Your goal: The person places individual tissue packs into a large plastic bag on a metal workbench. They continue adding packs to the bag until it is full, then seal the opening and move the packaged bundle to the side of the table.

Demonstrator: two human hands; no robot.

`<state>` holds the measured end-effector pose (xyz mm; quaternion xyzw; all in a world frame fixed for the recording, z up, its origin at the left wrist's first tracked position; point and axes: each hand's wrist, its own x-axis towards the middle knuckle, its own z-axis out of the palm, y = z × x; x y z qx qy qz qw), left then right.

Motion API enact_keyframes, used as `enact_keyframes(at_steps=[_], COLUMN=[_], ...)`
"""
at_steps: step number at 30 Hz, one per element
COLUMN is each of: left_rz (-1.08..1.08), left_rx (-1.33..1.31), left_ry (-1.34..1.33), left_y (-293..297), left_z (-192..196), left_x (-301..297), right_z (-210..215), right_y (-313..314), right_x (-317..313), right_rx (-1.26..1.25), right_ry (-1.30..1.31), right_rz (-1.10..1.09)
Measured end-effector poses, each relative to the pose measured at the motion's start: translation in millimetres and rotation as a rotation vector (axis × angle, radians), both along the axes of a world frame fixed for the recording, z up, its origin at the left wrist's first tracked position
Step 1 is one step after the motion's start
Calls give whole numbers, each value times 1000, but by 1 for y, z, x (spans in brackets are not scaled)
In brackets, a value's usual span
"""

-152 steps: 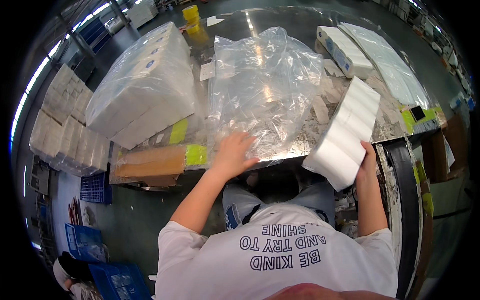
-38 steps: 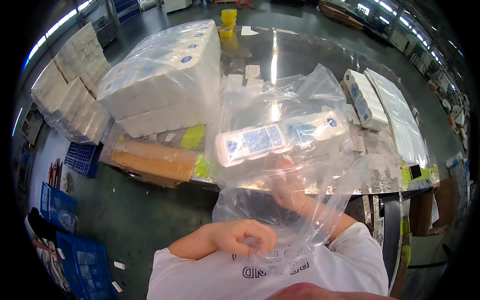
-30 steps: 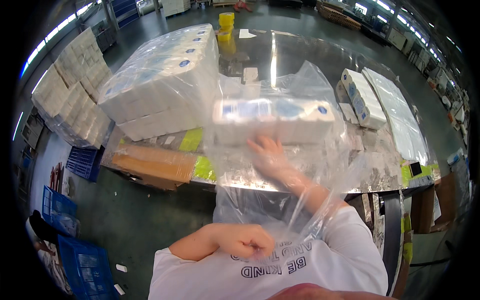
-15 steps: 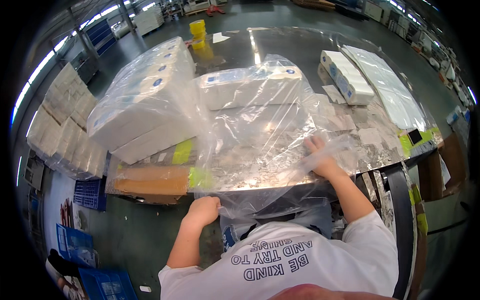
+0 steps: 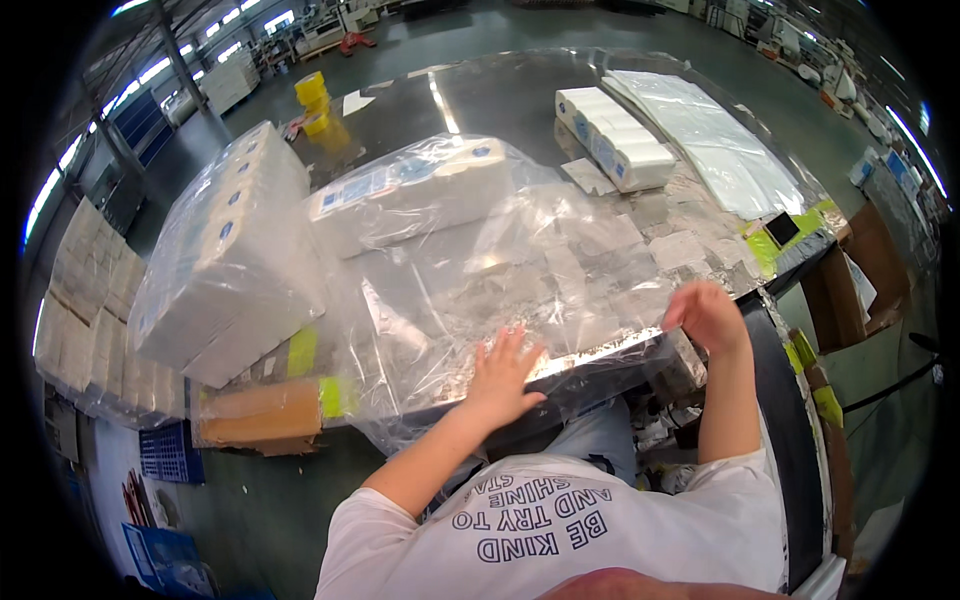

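Left hand [image 5: 503,370] flat, right hand [image 5: 708,315] curled

The clear plastic bag [image 5: 520,270] is thin, glossy and crinkled. The desk [image 5: 500,95] is smooth, shiny metal. The tissue packs [image 5: 615,140] wear glossy film; the cardboard box [image 5: 265,415] looks matt.

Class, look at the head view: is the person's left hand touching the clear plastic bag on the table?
Touching. The head view shows the left hand pressed flat, fingers spread, on the near end of the clear plastic bag at the table edge.
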<state>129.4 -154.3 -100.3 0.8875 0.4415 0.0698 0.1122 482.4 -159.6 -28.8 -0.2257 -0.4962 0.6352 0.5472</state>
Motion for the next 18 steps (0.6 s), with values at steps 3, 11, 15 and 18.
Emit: enact_keyframes(at_steps=[3, 11, 15, 18], left_rz=[48, 157, 177, 180], left_rx=[1, 82, 97, 73], left_ry=[5, 32, 41, 80], left_y=[20, 53, 58, 58], left_z=[6, -5, -5, -3], left_x=[-13, -20, -17, -15], right_z=[-6, -53, -58, -65], right_y=[73, 237, 279, 298], right_x=[59, 123, 123, 115], right_rx=[-203, -416, -377, -406], right_ry=[107, -237, -131, -165], right_rz=[-378, -927, -981, -992])
